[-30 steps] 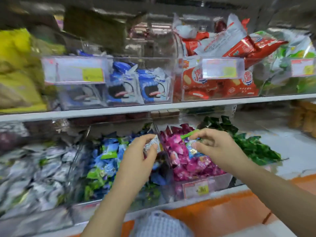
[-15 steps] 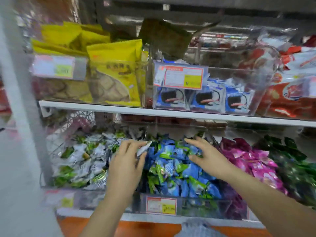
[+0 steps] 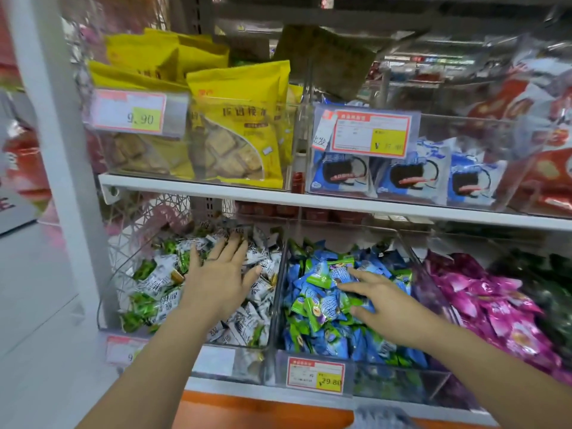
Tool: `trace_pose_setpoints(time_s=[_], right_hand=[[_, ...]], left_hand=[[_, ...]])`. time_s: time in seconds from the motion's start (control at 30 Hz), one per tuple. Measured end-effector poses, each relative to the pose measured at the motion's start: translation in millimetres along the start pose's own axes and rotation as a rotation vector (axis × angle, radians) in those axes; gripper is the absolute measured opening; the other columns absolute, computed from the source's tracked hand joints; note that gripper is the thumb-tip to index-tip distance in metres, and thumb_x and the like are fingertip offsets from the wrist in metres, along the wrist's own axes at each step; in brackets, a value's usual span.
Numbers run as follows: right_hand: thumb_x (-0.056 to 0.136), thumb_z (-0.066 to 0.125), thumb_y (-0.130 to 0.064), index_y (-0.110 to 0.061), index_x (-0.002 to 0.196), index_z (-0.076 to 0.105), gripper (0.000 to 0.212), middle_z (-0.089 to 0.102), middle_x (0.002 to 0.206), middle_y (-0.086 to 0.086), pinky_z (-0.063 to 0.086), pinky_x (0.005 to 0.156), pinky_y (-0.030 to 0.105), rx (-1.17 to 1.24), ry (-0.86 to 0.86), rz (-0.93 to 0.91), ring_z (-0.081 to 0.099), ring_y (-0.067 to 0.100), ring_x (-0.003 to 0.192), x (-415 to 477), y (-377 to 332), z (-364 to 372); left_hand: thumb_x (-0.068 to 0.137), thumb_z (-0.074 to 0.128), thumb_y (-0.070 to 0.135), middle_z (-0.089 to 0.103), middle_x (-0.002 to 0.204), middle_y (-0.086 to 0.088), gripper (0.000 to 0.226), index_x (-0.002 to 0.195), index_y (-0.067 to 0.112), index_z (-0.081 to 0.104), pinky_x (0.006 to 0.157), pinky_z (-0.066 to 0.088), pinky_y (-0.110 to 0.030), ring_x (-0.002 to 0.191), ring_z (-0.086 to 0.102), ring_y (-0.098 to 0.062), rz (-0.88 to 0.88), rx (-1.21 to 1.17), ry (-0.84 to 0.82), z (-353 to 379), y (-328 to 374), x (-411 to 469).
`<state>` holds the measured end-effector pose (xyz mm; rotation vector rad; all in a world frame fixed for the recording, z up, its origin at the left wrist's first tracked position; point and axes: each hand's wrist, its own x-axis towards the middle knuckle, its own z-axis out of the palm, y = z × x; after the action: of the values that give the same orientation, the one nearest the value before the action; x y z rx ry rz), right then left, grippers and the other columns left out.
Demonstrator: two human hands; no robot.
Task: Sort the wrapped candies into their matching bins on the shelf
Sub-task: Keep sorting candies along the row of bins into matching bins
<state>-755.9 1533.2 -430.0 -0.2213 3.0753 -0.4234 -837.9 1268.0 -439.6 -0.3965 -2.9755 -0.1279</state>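
Clear bins line the lower shelf. The left bin [image 3: 266, 357] holds white and green wrapped candies [image 3: 154, 283]. My left hand [image 3: 221, 278] lies flat over them, fingers spread, holding nothing. The middle bin [image 3: 387, 376] is heaped with blue and green candies [image 3: 322, 308]. My right hand [image 3: 379, 300] rests on that heap with fingers stretched out, nothing held. Further right lie pink candies [image 3: 489, 301] and dark green candies [image 3: 554, 283].
The upper shelf [image 3: 309, 201] carries yellow biscuit bags [image 3: 238, 131], blue cookie packs [image 3: 405, 178] and red packs [image 3: 544, 168]. A white shelf post [image 3: 52, 125] stands at the left. Price tags [image 3: 315, 374] hang on the bin fronts.
The view has swung left. My left hand let go of its white candy over the left bin and flattened. My right hand dropped its candies on the blue heap and spread out.
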Motion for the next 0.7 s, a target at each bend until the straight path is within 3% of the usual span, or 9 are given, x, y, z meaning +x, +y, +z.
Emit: trace_pose_setpoints(time_s=[0.13, 0.23, 0.33, 0.4, 0.47, 0.53, 0.6, 0.7], right_hand=[[0.097, 0.050, -0.034, -0.037, 0.144, 0.033, 0.050, 0.008, 0.158, -0.011, 0.012, 0.117, 0.033, 0.005, -0.005, -0.011, 0.010, 0.013, 0.145, -0.6, 2.8, -2.5], [0.097, 0.049, -0.033, -0.037, 0.142, 0.035, 0.048, 0.011, 0.157, -0.012, 0.014, 0.118, 0.033, 0.027, 0.034, -0.029, 0.011, 0.011, 0.145, -8.1, 6.4, -11.3], [0.096, 0.050, -0.032, -0.033, 0.139, 0.042, 0.043, 0.027, 0.151, -0.014, 0.018, 0.115, 0.026, 0.020, 0.112, -0.049, 0.022, 0.008, 0.141, -25.6, 15.7, -26.3], [0.096, 0.052, -0.030, -0.031, 0.133, 0.050, 0.038, 0.043, 0.141, -0.014, 0.027, 0.109, 0.023, 0.033, 0.165, -0.048, 0.035, 0.007, 0.132, -41.3, 26.4, -36.3], [0.094, 0.054, -0.029, -0.032, 0.126, 0.057, 0.032, 0.053, 0.130, -0.015, 0.038, 0.093, 0.020, 0.053, 0.205, -0.015, 0.049, 0.003, 0.114, -60.3, 41.4, -45.9], [0.093, 0.056, -0.027, -0.031, 0.119, 0.063, 0.027, 0.059, 0.116, -0.019, 0.037, 0.078, 0.008, 0.049, 0.266, 0.013, 0.052, -0.008, 0.091, -81.3, 61.0, -54.8], [0.093, 0.056, -0.024, -0.028, 0.115, 0.065, 0.025, 0.057, 0.106, -0.024, 0.033, 0.074, -0.003, 0.042, 0.306, 0.061, 0.051, -0.013, 0.088, -103.9, 82.5, -65.0], [0.093, 0.057, -0.021, -0.027, 0.115, 0.066, 0.024, 0.058, 0.103, -0.021, 0.031, 0.069, -0.006, 0.010, 0.330, 0.164, 0.054, -0.010, 0.089, -137.0, 120.3, -76.7]], left_hand=[[0.096, 0.012, 0.060, 0.002, 0.161, 0.004, 0.064, 0.153, 0.029, 0.006, 0.114, -0.004, -0.060, 0.148, 0.000, -0.021, -0.005, 0.037, -0.055, -13.2, 1.3, -1.2], [0.098, 0.020, 0.056, 0.019, 0.157, 0.003, 0.058, 0.150, 0.032, 0.016, 0.114, -0.002, -0.060, 0.146, 0.011, -0.020, 0.029, 0.043, 0.060, -24.0, 15.8, -6.9], [0.098, 0.030, 0.053, 0.032, 0.148, 0.009, 0.052, 0.146, 0.035, 0.026, 0.115, 0.003, -0.056, 0.140, 0.025, -0.016, 0.143, 0.015, 0.182, -34.2, 52.2, -14.3], [0.098, 0.033, 0.051, 0.037, 0.143, 0.013, 0.048, 0.143, 0.036, 0.031, 0.115, 0.003, -0.053, 0.135, 0.033, -0.014, 0.238, -0.036, 0.211, -39.5, 84.6, -17.6], [0.099, 0.034, 0.048, 0.040, 0.140, 0.015, 0.043, 0.140, 0.037, 0.036, 0.116, 0.002, -0.050, 0.130, 0.039, -0.012, 0.326, -0.111, 0.211, -42.2, 122.1, -19.3], [0.099, 0.035, 0.045, 0.044, 0.138, 0.015, 0.040, 0.138, 0.037, 0.040, 0.116, 0.004, -0.047, 0.127, 0.042, -0.012, 0.392, -0.190, 0.198, -40.5, 160.6, -20.9], [0.099, 0.037, 0.044, 0.047, 0.136, 0.014, 0.038, 0.136, 0.037, 0.043, 0.116, 0.005, -0.045, 0.126, 0.044, -0.012, 0.451, -0.254, 0.197, -35.5, 200.0, -22.2], [0.098, 0.040, 0.042, 0.050, 0.133, 0.014, 0.035, 0.132, 0.036, 0.048, 0.117, 0.006, -0.043, 0.125, 0.045, -0.010, 0.524, -0.392, 0.166, -27.6, 258.3, -26.5]])
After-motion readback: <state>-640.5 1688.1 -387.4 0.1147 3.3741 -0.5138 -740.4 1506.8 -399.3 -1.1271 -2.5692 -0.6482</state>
